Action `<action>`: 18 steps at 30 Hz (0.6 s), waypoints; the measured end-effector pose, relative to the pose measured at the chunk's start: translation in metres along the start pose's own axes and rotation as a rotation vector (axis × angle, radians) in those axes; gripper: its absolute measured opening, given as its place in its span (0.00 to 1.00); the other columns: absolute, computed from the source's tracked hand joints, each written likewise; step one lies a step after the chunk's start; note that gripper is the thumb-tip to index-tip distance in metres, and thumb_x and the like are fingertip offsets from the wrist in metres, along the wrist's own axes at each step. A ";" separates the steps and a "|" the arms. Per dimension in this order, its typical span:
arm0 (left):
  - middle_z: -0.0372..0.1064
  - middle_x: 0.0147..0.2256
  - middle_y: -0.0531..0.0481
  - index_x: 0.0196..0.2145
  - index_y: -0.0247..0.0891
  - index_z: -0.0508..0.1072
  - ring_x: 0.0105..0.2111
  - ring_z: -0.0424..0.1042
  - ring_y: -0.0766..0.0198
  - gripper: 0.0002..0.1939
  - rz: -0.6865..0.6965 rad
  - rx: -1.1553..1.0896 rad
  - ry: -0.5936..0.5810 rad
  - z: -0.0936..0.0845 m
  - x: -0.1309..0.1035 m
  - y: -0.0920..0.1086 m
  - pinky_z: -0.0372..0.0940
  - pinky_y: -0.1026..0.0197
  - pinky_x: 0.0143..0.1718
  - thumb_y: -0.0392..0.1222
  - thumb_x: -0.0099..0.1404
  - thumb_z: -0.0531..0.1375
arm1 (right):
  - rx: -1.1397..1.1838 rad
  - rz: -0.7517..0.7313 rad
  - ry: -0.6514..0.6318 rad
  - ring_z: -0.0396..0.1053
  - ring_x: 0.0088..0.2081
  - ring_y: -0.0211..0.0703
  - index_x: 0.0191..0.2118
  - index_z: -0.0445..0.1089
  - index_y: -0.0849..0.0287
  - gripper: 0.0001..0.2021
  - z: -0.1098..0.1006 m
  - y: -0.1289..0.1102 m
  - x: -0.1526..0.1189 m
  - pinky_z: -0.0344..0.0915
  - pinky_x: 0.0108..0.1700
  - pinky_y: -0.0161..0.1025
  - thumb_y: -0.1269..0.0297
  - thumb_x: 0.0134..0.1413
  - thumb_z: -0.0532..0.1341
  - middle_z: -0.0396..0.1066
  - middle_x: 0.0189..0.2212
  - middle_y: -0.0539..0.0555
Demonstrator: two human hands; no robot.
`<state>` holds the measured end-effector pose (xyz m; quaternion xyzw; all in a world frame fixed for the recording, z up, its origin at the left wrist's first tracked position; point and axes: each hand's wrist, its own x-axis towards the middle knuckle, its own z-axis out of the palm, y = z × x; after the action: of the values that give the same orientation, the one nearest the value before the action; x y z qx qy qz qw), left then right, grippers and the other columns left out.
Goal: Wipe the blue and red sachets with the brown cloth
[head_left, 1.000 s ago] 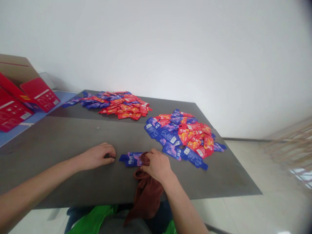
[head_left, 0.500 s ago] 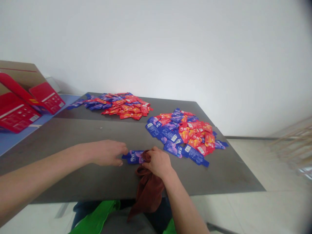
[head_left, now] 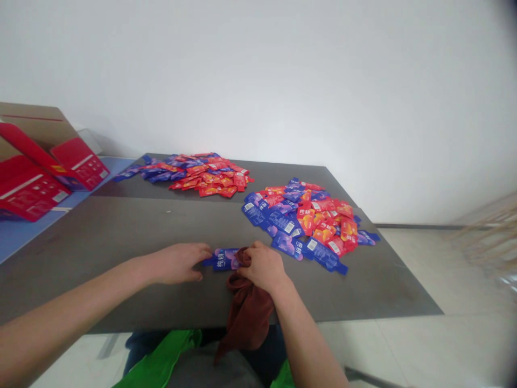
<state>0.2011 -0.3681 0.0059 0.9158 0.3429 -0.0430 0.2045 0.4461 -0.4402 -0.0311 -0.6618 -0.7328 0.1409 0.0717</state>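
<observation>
A blue sachet point(head_left: 220, 260) with purple fruit print and white lettering lies flat on the grey table. At its left tab is my left hand point(head_left: 180, 263), the fingertips holding that narrow end while the thumb rests lower on the tabletop side. My right hand point(head_left: 264, 268) grips a bunched brown cloth point(head_left: 250, 312) and presses it on the sachet's right part, which is hidden under cloth and fingers. The cloth's loose end hangs over the table's near edge.
To the right lies a spread pile of red and blue sachets point(head_left: 307, 218). A second pile point(head_left: 202, 173) sits at the far left by the wall. Red cardboard boxes point(head_left: 34, 188) stand open on a blue surface point(head_left: 16, 234) at left. The grey table point(head_left: 121, 226) ends before my lap.
My left hand has lowered slightly onto the sachet's tab. The right hand stays on the sachet with the cloth, and the view has shifted a little.
</observation>
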 end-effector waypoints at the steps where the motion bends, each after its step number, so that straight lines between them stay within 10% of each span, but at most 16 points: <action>1: 0.73 0.47 0.47 0.46 0.43 0.77 0.47 0.73 0.53 0.20 0.008 -0.007 -0.016 0.004 0.000 -0.001 0.65 0.57 0.50 0.40 0.54 0.65 | 0.002 0.002 -0.001 0.71 0.40 0.41 0.39 0.75 0.50 0.14 0.000 0.000 0.000 0.61 0.36 0.36 0.48 0.50 0.68 0.68 0.41 0.50; 8: 0.68 0.41 0.44 0.41 0.38 0.72 0.45 0.69 0.51 0.11 -0.057 0.052 0.165 0.035 0.007 -0.003 0.64 0.53 0.46 0.43 0.60 0.61 | 0.016 -0.005 0.001 0.69 0.37 0.40 0.38 0.75 0.50 0.15 0.001 0.005 0.002 0.58 0.35 0.35 0.47 0.48 0.69 0.68 0.40 0.49; 18: 0.71 0.42 0.49 0.40 0.41 0.77 0.44 0.71 0.54 0.12 -0.052 0.019 0.157 0.028 0.012 -0.010 0.63 0.56 0.46 0.48 0.60 0.64 | 0.137 -0.014 -0.082 0.65 0.34 0.39 0.31 0.75 0.55 0.18 -0.004 0.019 0.020 0.53 0.31 0.34 0.44 0.45 0.68 0.69 0.35 0.49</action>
<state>0.2052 -0.3654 -0.0256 0.9091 0.3810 0.0203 0.1670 0.4632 -0.4183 -0.0348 -0.6438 -0.7286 0.2169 0.0878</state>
